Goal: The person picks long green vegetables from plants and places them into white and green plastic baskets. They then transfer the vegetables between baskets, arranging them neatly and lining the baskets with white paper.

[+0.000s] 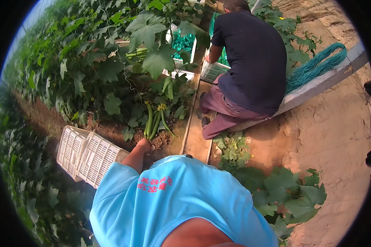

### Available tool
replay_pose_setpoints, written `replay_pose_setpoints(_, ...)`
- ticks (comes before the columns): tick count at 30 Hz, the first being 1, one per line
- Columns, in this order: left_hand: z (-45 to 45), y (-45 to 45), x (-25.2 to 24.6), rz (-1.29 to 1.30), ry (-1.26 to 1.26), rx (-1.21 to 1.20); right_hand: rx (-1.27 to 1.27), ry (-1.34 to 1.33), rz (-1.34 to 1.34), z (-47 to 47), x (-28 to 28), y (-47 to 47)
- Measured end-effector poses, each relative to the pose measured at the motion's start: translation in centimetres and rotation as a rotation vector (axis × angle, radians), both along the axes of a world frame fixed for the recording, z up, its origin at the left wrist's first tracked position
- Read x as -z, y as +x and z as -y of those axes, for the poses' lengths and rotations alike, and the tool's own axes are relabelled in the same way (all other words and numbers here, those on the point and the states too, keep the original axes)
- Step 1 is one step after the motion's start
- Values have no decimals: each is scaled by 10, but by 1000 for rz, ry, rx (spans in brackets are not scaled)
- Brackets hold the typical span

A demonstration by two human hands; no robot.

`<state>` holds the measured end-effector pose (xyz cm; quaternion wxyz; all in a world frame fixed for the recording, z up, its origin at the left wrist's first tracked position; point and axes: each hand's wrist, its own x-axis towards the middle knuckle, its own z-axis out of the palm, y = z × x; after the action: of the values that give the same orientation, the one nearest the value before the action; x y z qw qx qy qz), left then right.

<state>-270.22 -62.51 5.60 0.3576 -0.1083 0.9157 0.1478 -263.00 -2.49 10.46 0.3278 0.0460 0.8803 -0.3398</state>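
Observation:
My left hand (144, 144) is at the lower ends of several long green luffa-like gourds (149, 120) with yellow flowers at their upper ends. The gourds are on or just above the soil beside the vines. My fingers are hidden, so a grip on the gourds cannot be made out. My right hand is out of view. Two white plastic crates (100, 151) stand on their sides, close together, left of my forearm. Farther ahead, a white crate (215, 71) with green lining has a co-worker's hand at its rim.
A co-worker (250, 61) in a dark shirt crouches ahead on the narrow path (198, 139). Leafy vines (89, 64) line the left. Another crate (193, 51) holds green plastic; more gourds (137, 54) lie behind leaves. Teal twine (317, 68) rests on a concrete beam (327, 83) by the earthen wall.

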Motion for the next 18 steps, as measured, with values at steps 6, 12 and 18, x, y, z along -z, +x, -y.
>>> replay_pose_setpoints(6, -3, 37, 30, 2, 237, -143, 16, -66, -79, 52, -38, -39)
replay_pose_setpoints(12, 2, 73, -14, -11, 443, -426, -48, -124, -88, 99, -50, -71)
replay_pose_setpoints(18, 94, 121, -4, 14, 292, -561, -119, -31, -54, 127, -35, -83)
